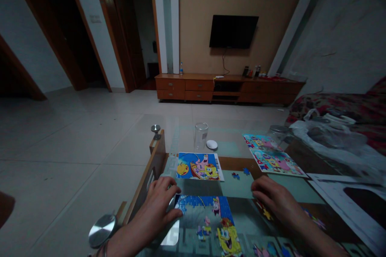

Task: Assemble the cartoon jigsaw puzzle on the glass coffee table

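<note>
A partly assembled SpongeBob jigsaw puzzle lies on the glass tabletop near me, with gaps showing the glass. My left hand rests palm down at the puzzle's left edge, fingers apart, holding nothing visible. My right hand lies palm down to the puzzle's upper right, with its fingertips hidden. Two small blue loose puzzle pieces lie beyond it. A yellow-and-red loose piece lies just below it. A SpongeBob picture card lies farther along the table.
Two more printed puzzle cards lie at the right, beside a clear tumbler's far side: the tumbler and a white round lid stand ahead. A plastic bag lies on a floral sofa. The tiled floor spreads left.
</note>
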Available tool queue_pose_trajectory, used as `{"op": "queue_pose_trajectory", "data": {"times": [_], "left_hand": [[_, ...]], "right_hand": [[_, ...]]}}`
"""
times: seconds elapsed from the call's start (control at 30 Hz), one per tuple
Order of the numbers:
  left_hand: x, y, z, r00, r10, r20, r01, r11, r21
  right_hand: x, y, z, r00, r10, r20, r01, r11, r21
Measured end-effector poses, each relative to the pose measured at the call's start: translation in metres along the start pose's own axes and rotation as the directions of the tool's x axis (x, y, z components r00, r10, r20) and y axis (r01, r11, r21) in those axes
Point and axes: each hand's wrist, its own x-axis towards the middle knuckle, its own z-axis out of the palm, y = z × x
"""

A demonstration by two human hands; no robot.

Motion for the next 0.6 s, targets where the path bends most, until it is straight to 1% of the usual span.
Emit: {"op": "queue_pose_trajectory", "data": {"times": [0.3, 0.6], "left_hand": [[-0.0027, 0.0038, -0.0011, 1.0, -0.018, 0.009, 0.018, 1.0, 0.0], [-0.003, 0.005, 0.002, 0.999, -0.041, 0.005, 0.041, 0.999, -0.004]], "right_hand": [[-0.0009, 0.0018, -0.0011, 0.998, 0.011, -0.054, -0.013, 1.0, -0.027], [-0.002, 0.0029, -0.0028, 0.998, 0.01, -0.056, -0.012, 0.999, -0.041]]}}
